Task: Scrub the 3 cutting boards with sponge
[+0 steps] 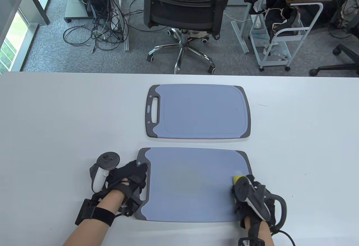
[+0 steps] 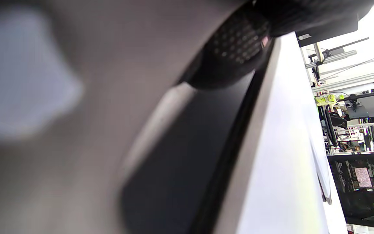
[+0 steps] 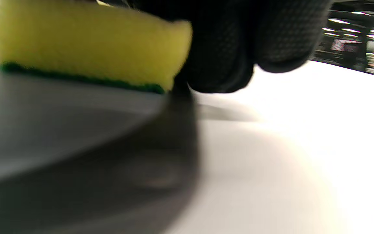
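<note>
Nearest the camera, the left hand (image 1: 127,177) lies on the dark grey handle end of the near cutting board (image 1: 190,184), fingers over the handle slot and pinning it to the white tabletop (image 1: 56,122). In the left wrist view a gloved fingertip (image 2: 239,39) rests on that dark rim; whether the fingers curl into the slot I cannot tell, since the view is blurred. At the board's right end, the right hand (image 1: 252,195) grips a yellow sponge (image 1: 238,178). In the right wrist view the sponge (image 3: 86,45) sits green side down on the board's surface near its dark rim, with gloved fingers (image 3: 239,48) curled against its side. Farther back, well apart from both hands, a second cutting board (image 1: 197,111) lies flat, handle to the left.
</note>
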A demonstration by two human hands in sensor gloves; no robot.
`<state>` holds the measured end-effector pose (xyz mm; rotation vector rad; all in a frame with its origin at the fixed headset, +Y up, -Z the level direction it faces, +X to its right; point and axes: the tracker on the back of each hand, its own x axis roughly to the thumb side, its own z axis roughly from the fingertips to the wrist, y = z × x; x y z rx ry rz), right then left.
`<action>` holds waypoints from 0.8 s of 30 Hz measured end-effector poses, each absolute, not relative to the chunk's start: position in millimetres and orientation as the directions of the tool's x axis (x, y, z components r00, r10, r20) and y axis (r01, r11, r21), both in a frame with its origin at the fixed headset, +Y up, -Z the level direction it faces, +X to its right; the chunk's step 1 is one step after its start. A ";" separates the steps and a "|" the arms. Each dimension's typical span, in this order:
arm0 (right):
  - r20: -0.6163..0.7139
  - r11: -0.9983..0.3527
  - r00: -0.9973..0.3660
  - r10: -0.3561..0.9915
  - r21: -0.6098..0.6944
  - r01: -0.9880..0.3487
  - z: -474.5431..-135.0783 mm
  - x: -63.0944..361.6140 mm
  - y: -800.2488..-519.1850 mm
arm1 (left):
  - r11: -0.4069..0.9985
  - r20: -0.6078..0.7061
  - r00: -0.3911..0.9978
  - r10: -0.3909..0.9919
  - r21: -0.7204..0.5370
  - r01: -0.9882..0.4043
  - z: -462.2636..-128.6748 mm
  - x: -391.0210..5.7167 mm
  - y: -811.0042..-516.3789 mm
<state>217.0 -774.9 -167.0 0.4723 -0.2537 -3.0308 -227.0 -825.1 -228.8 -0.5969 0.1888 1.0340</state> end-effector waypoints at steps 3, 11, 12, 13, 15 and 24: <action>-0.186 -0.989 -0.981 -0.062 0.145 0.035 -173.0 195.6 -772.7 | 0.348 -0.426 0.496 0.757 -0.379 -0.857 -229.0 -226.6 -826.0; 0.465 -0.991 -0.882 -0.077 0.063 0.120 -154.6 -18.8 -756.7 | 0.312 -0.442 0.455 0.773 -0.358 -0.880 -225.7 -228.3 -826.6; 0.540 -0.993 -0.839 -0.069 0.044 0.110 -147.7 -42.1 -755.5 | 0.321 -0.438 0.460 0.772 -0.356 -0.878 -225.1 -228.2 -826.4; 0.567 -0.994 -0.822 -0.062 0.035 0.100 -144.8 -52.9 -755.1 | 0.322 -0.437 0.461 0.772 -0.356 -0.877 -224.9 -228.1 -826.3; 0.544 -0.990 -0.831 -0.115 0.004 0.140 -144.5 -60.3 -754.3 | 0.309 -0.447 0.449 0.774 -0.352 -0.883 -225.1 -229.3 -826.6; -0.049 -0.984 -0.992 -0.112 0.142 0.104 -166.4 151.4 -769.9 | 0.300 -0.457 0.435 0.776 -0.340 -0.892 -224.7 -229.0 -826.5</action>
